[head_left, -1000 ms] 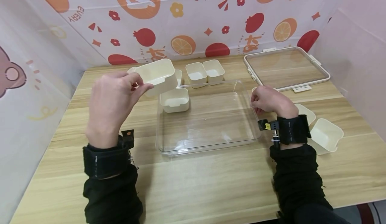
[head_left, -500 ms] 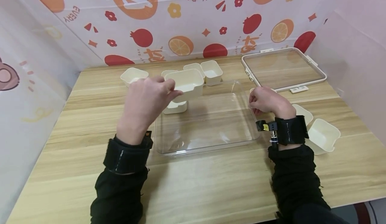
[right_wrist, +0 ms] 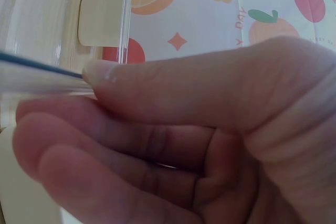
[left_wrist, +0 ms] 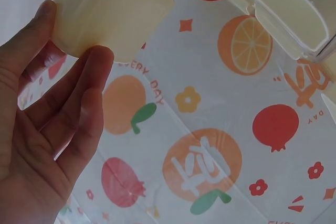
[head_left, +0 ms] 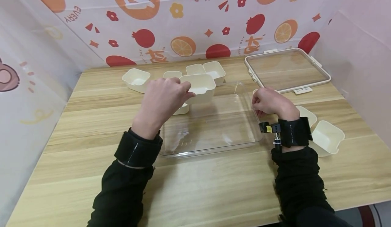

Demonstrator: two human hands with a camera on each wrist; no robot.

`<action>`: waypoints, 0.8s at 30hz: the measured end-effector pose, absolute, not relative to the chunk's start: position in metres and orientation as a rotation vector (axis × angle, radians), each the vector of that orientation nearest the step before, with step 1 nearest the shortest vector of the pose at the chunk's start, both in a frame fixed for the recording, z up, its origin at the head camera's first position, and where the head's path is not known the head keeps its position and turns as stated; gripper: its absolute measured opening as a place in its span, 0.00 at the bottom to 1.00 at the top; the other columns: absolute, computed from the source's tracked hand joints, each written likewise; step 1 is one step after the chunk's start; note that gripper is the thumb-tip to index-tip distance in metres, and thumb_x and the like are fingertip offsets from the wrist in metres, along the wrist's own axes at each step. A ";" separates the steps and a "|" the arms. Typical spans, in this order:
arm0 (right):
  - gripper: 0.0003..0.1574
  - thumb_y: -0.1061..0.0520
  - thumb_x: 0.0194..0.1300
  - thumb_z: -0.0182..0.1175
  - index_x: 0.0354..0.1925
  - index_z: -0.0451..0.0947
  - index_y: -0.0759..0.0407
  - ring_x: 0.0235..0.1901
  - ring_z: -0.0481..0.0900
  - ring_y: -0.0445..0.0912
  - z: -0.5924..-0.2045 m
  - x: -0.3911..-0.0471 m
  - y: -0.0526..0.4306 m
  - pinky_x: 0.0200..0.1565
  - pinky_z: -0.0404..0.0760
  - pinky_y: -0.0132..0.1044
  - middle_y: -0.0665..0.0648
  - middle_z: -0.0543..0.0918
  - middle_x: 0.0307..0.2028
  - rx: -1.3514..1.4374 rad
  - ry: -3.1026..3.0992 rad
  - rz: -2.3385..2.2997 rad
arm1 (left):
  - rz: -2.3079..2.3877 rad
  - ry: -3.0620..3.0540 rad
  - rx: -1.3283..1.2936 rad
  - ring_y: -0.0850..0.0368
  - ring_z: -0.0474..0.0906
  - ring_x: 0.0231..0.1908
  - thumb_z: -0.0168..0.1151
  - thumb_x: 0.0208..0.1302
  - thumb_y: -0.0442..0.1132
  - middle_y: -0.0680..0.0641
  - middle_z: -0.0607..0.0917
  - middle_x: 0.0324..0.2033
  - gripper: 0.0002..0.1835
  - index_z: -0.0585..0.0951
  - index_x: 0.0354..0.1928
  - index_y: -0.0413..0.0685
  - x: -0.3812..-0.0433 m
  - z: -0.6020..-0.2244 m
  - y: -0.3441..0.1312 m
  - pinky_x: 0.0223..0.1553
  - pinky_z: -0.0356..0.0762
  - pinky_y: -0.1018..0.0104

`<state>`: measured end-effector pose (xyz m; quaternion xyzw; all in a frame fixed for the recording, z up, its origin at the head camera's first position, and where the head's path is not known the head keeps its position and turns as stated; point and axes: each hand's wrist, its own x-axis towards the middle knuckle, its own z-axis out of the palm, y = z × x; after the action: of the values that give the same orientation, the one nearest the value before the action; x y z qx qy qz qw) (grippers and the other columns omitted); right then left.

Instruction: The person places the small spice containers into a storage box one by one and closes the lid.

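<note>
My left hand (head_left: 166, 101) pinches the near left end of a cream plastic bin (head_left: 200, 89), holding it in the air over the back of a clear tray (head_left: 226, 125). In the left wrist view the thumb and fingertips grip the bin (left_wrist: 110, 17) by its end wall. Another cream bin (head_left: 182, 109) sits in the tray's back left corner, partly covered by the held bin and hand. At the tray's right side my right hand (head_left: 272, 101) holds the rim; the right wrist view has the thumb (right_wrist: 157, 90) on the clear wall, fingers curled on the other side.
Several cream bins, among them one at the back left (head_left: 136, 79) and one behind the tray (head_left: 215, 71), stand on the wooden table (head_left: 213, 186). More bins (head_left: 329, 137) lie right of my right wrist. A clear framed lid (head_left: 287, 69) lies at the back right.
My left hand has carried the bin rightward from the tray's back left to over the tray, uncovering the back-left bin. The right hand stays at the rim.
</note>
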<state>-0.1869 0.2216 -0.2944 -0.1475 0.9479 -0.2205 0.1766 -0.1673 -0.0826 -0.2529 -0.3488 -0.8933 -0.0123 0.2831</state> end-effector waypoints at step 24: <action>0.05 0.65 0.60 0.52 0.29 0.74 0.67 0.20 0.77 0.44 -0.295 -0.188 0.222 0.26 0.78 0.39 0.56 0.79 0.19 -0.403 2.677 -0.623 | 0.124 -2.537 -1.007 0.53 0.63 0.11 0.64 0.53 0.51 0.52 0.67 0.09 0.14 0.78 0.21 0.51 -0.191 -0.268 -0.055 0.10 0.67 0.58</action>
<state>-0.1876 0.2224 -0.2954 -0.1426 0.9478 -0.2206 0.1807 -0.1912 -0.0552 -0.2684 -0.3608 -0.9092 0.0444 0.2032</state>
